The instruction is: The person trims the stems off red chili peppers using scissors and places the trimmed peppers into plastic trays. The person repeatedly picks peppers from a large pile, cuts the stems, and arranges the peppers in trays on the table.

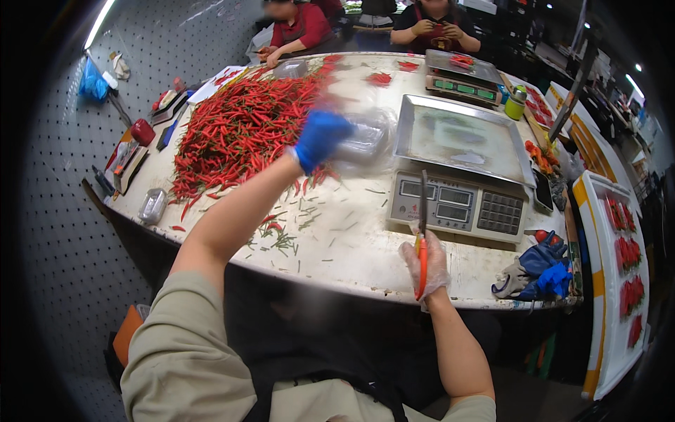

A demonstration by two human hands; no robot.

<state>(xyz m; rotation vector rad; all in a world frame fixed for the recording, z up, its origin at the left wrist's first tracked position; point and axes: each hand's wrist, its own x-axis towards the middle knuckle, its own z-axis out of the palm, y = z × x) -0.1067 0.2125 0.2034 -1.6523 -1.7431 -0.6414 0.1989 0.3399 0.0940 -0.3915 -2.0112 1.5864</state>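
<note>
My left hand (322,138), in a blue glove, is blurred between a large heap of red chilies (245,118) and a clear plastic tray (365,136). Blur hides whether its fingers hold anything. In a clear plastic glove, my right hand (435,258) grips orange-handled scissors (423,248), blades pointing away from me. Just beyond them stands a digital scale with a keypad (457,203) and a bare metal pan (464,132). Cut green stems (285,240) and a few chilies are scattered on the white table (364,258) in front of me.
Two people sit across the table, near a second scale (464,79) with chilies on it. Blue and grey gloves (538,269) lie at the right corner. A white foam box (614,285) of packed chilies stands beyond that edge. A small plastic tray (153,205) sits at left.
</note>
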